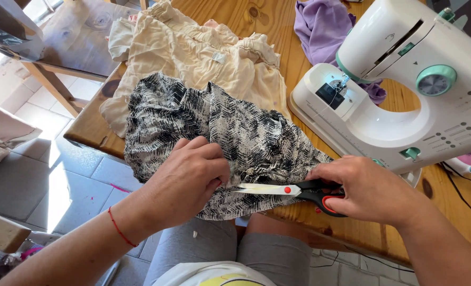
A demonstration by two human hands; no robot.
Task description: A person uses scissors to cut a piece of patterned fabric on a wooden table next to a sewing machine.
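Observation:
A black-and-white patterned fabric (203, 122) lies bunched on the wooden table (277, 26) and hangs over its near edge. My left hand (187, 177) pinches a fold of this fabric near the edge. My right hand (365, 190) grips black-and-red-handled scissors (293, 189), with the blades pointing left at the pinched fold, close to my left fingers. The blades look nearly closed against the cloth.
A white sewing machine (405, 90) with teal knobs stands at the right of the table. A cream garment (193, 58) lies behind the patterned fabric, a purple cloth (320, 26) beyond the machine. A black cable (463, 196) runs at the right. Tiled floor lies to the left.

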